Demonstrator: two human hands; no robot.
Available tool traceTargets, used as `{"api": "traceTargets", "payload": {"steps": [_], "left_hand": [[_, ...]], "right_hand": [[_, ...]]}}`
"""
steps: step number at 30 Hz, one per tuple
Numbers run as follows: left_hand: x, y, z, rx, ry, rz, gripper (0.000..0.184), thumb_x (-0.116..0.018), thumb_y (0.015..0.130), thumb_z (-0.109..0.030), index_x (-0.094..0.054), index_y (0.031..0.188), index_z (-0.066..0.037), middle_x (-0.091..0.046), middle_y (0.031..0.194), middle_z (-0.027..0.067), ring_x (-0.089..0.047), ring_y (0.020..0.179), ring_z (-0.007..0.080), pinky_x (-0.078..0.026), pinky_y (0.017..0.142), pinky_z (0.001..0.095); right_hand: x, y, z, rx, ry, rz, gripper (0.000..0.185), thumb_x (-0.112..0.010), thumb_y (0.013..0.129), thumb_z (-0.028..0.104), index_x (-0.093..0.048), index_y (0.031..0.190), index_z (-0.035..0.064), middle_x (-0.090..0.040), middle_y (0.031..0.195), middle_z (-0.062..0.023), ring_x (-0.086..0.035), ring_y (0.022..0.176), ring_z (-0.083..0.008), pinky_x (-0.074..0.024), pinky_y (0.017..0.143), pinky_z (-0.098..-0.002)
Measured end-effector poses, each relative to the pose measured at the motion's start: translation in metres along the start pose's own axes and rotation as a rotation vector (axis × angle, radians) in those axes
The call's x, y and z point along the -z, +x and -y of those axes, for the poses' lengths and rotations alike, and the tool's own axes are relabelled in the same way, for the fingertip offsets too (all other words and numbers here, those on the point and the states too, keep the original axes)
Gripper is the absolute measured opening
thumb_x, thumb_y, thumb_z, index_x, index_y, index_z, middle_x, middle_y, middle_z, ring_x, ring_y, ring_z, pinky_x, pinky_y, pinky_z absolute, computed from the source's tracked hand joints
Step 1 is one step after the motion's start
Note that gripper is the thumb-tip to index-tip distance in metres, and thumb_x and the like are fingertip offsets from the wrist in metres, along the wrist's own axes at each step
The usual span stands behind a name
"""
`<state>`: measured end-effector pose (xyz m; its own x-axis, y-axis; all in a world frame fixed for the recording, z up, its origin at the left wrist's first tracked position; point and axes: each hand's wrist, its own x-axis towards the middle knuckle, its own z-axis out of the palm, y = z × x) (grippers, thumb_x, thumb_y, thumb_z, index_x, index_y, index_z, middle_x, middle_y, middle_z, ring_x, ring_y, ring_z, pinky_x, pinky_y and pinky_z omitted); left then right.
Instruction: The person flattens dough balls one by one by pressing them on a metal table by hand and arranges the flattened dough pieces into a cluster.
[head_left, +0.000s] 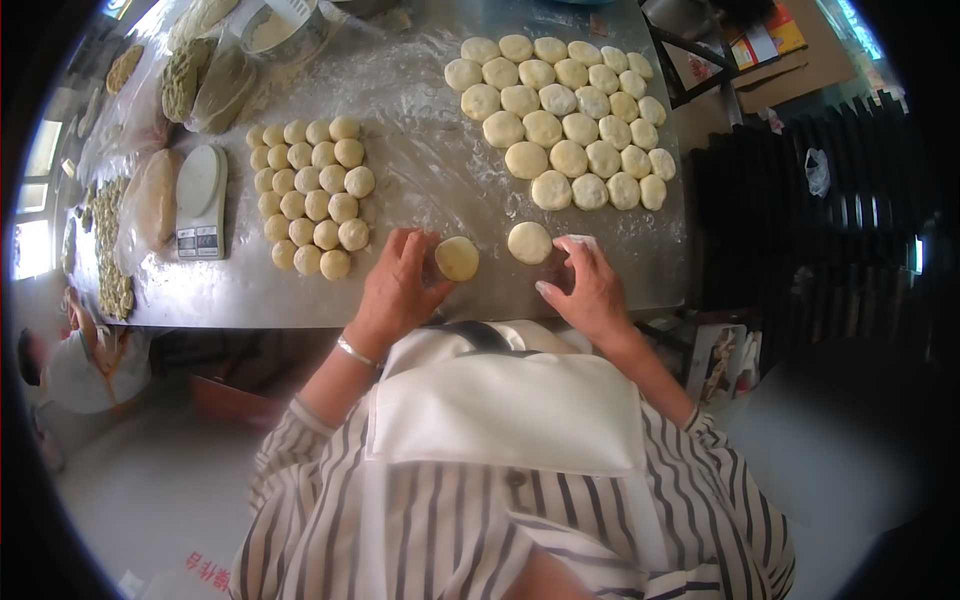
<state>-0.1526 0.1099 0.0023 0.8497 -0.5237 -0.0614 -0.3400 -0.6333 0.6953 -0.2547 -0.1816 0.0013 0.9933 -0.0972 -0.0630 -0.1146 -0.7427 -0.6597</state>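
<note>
On the metal table (420, 310), near its front edge, lie two round dough pieces. My left hand (398, 285) curves around the left side of one dough piece (457, 259), thumb and fingers apart. Just right of the other dough piece (529, 243) is my right hand (588, 287), its floury thumb and forefinger spread. Small dough balls (317, 205) stand in close rows to the left. Wider, flattened dough rounds (568, 158) fill the back right of the table in rows.
A digital scale (202, 200) stands left of the dough balls, beside plastic bags (155, 200). A metal bowl (283, 35) with flour sits at the back. Another person (95, 365) is at the far left. Dark stacked racks (800, 220) stand to the right.
</note>
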Motion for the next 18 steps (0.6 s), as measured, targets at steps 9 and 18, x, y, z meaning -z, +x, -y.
{"api": "traceTargets", "payload": {"steps": [9,18], "left_hand": [[-0.020,0.008,-0.010,-0.016,0.164,-0.022,0.073,-0.094,0.076,-0.026,-0.059,0.137,-0.006,-0.059,0.124,0.0169,-0.067,0.106,0.0379,-0.059,0.087,0.0455],[-0.063,0.033,-0.047,-0.178,0.008,-0.006,0.065,-0.088,0.083,-0.017,-0.056,0.139,-0.007,-0.060,0.124,0.0184,-0.070,0.101,0.0408,-0.062,0.082,0.0470]], "right_hand": [[-0.020,0.039,0.011,0.212,-0.166,0.000,0.072,-0.090,0.081,0.018,-0.059,0.146,0.0176,-0.059,0.139,-0.0142,-0.064,0.125,-0.0372,-0.0587,0.097,-0.0481],[0.010,0.005,-0.029,-0.095,-0.134,-0.077,0.060,-0.088,0.082,0.021,-0.062,0.135,0.0129,-0.060,0.132,-0.0162,-0.067,0.116,-0.0408,-0.0588,0.093,-0.0505]]}}
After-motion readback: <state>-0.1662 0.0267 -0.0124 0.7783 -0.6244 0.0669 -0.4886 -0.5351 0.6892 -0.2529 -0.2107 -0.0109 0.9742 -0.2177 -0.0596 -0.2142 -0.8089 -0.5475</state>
